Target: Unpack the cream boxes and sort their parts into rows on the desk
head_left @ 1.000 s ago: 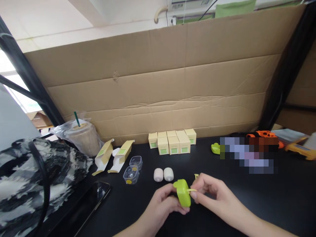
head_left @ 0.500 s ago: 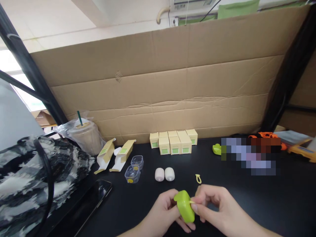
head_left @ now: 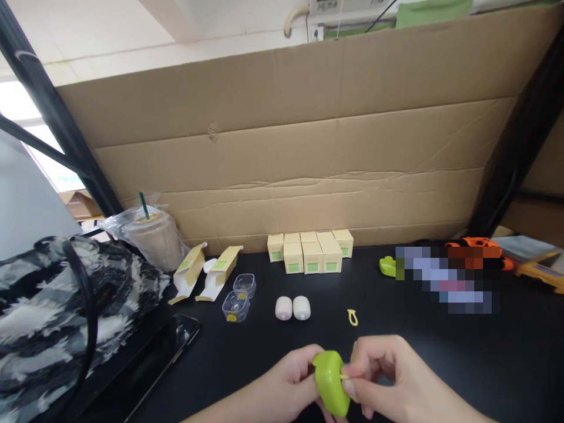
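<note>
My left hand [head_left: 296, 376] is closed around a lime-green rounded case [head_left: 331, 385], which is tilted near the front of the table. From the right, my right hand [head_left: 388, 376] pinches a thin pale-yellow strap [head_left: 345, 376] between thumb and forefinger, against the case's right side. Where the strap meets the case is too small to make out. A second yellow loop strap [head_left: 352, 318] lies just beyond my right hand. Two small rounded cases, one pinkish [head_left: 284, 308] and one white [head_left: 302, 308], sit side by side beyond my left hand.
Several cream boxes [head_left: 312, 258] stand in front of the cardboard wall [head_left: 282, 158]. Two opened boxes [head_left: 189, 270] and clear plastic containers [head_left: 235, 305] lie left of centre. A phone [head_left: 163, 358], a bagged drink cup [head_left: 154, 238] and a patterned bag [head_left: 88, 311] are left; a green piece [head_left: 388, 266] lies right.
Both hands and the green case sit slightly lower in view. The left hand's lower fingers are now more hidden behind the case. The right hand keeps its pinch on the strap.
</note>
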`<state>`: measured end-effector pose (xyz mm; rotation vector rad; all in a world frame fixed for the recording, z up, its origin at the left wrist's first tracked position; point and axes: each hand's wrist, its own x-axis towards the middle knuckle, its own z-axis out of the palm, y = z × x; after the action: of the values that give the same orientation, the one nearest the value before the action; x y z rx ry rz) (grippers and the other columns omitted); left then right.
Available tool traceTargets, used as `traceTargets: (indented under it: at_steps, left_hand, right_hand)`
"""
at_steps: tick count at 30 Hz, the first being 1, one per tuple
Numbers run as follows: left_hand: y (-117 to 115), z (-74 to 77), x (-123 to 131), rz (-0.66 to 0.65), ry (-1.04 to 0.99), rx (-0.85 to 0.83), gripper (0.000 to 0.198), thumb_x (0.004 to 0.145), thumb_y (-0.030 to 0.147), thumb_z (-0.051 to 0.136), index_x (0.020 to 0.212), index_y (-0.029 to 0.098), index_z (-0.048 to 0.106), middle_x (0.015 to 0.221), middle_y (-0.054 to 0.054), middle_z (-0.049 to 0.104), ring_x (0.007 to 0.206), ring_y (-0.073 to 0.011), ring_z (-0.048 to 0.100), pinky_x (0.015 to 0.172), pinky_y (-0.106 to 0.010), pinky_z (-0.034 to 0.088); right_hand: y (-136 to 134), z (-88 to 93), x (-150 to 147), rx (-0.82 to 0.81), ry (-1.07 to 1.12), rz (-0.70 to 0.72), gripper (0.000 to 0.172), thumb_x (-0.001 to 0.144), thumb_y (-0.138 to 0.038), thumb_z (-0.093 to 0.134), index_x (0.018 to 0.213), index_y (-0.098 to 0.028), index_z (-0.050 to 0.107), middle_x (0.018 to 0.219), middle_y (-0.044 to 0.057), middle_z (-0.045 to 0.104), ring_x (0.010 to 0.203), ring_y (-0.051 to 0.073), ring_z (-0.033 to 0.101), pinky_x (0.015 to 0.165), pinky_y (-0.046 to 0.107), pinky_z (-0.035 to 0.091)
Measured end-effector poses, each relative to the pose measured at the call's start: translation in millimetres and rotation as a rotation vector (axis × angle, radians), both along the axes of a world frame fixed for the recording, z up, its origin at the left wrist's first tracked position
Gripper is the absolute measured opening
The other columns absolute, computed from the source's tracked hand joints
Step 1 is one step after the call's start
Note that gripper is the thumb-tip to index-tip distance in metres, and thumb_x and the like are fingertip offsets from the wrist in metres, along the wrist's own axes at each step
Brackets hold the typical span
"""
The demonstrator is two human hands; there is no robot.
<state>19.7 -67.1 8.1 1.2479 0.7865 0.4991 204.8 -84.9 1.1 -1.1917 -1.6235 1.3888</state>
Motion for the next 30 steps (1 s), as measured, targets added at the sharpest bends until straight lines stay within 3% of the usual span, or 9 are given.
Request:
traceTargets:
  at_steps: [7, 13, 17, 19, 20, 23, 24, 27, 30]
  left_hand:
    - [11, 5.6, -7, -0.047, -0.019, -0.088, 0.042, 0.069, 0.051, 0.072, 0.078, 0.012, 0.059, 0.068, -0.004, 0.065, 0.061, -0.015, 0.063, 0.066, -0.029, 0.049]
    - [15, 12.7, -8, 0.069, -0.039, -0.074, 0.038, 0.065, 0.044, 0.076, 0.076, 0.01, 0.063, 0.066, -0.004, 0.065, 0.058, -0.0138, 0.063, 0.061, -0.027, 0.049]
    - [13, 8.0, -6, 0.064, -0.032, -0.021, 0.039, 0.061, 0.042, 0.079, 0.074, 0.011, 0.06, 0.062, -0.003, 0.064, 0.054, -0.0117, 0.06, 0.057, -0.025, 0.049]
    - [13, 3.6, -5, 0.063, -0.024, 0.001, 0.04, 0.061, 0.044, 0.079, 0.075, 0.011, 0.059, 0.061, -0.002, 0.063, 0.053, -0.0113, 0.059, 0.054, -0.024, 0.047]
    - [12, 1.3, -5, 0.064, -0.018, 0.016, 0.041, 0.061, 0.044, 0.079, 0.076, 0.011, 0.06, 0.062, -0.002, 0.063, 0.053, -0.011, 0.058, 0.053, -0.023, 0.046]
    - [10, -4.7, -1, 0.049, 0.018, 0.088, 0.036, 0.064, 0.037, 0.077, 0.084, 0.011, 0.064, 0.066, 0.0, 0.061, 0.056, -0.0085, 0.055, 0.053, -0.019, 0.043]
    - [9, -6.3, 1, 0.05, 0.035, 0.118, 0.032, 0.065, 0.034, 0.077, 0.085, 0.011, 0.065, 0.066, 0.001, 0.059, 0.056, -0.0074, 0.052, 0.052, -0.018, 0.042]
    - [8, -9.9, 7, 0.081, 0.102, 0.187, 0.027, 0.066, 0.032, 0.075, 0.082, 0.013, 0.065, 0.072, 0.002, 0.055, 0.053, -0.0052, 0.046, 0.045, -0.015, 0.038]
    - [12, -10.1, 7, 0.146, 0.124, 0.268, 0.029, 0.066, 0.038, 0.073, 0.074, 0.014, 0.061, 0.095, -0.003, 0.054, 0.052, -0.0032, 0.045, 0.042, -0.016, 0.037]
  right_hand:
    - [3, 10.7, 5, 0.086, -0.11, 0.1, 0.024, 0.079, -0.04, 0.063, 0.075, -0.017, 0.06, 0.064, 0.001, 0.063, 0.059, 0.013, 0.057, 0.058, 0.024, 0.044]
    - [8, 12.1, 6, 0.236, -0.094, 0.141, 0.014, 0.086, -0.032, 0.058, 0.09, -0.019, 0.06, 0.078, 0.001, 0.065, 0.072, 0.014, 0.059, 0.069, 0.025, 0.048]
    - [7, 5.7, 7, 0.291, -0.209, 0.147, 0.019, 0.088, -0.035, 0.054, 0.081, -0.018, 0.059, 0.073, 0.001, 0.06, 0.067, 0.014, 0.057, 0.063, 0.025, 0.048]
    - [5, 5.9, 7, 0.338, -0.231, 0.139, 0.01, 0.085, -0.028, 0.057, 0.087, -0.019, 0.059, 0.078, 0.002, 0.061, 0.072, 0.015, 0.059, 0.068, 0.026, 0.05]
    - [4, 7.4, 7, 0.375, -0.234, 0.131, 0.016, 0.081, -0.025, 0.061, 0.096, -0.02, 0.059, 0.085, 0.003, 0.063, 0.078, 0.017, 0.06, 0.073, 0.027, 0.051]
    - [2, 16.9, 8, 0.491, -0.246, 0.177, 0.059, 0.067, -0.017, 0.074, 0.122, -0.026, 0.053, 0.11, 0.005, 0.061, 0.099, 0.022, 0.061, 0.088, 0.029, 0.049]
    - [1, 21.1, 8, 0.516, -0.26, 0.216, 0.063, 0.066, -0.017, 0.075, 0.124, -0.03, 0.053, 0.113, 0.005, 0.061, 0.101, 0.022, 0.061, 0.088, 0.029, 0.049]
    - [0, 32.7, 8, 0.571, -0.312, 0.256, 0.053, 0.07, -0.017, 0.074, 0.117, -0.037, 0.06, 0.11, 0.002, 0.065, 0.096, 0.023, 0.064, 0.083, 0.028, 0.052]
    - [1, 38.2, 12, 0.592, -0.348, 0.213, 0.039, 0.07, -0.019, 0.074, 0.105, -0.033, 0.063, 0.1, 0.002, 0.067, 0.089, 0.022, 0.065, 0.079, 0.028, 0.052]
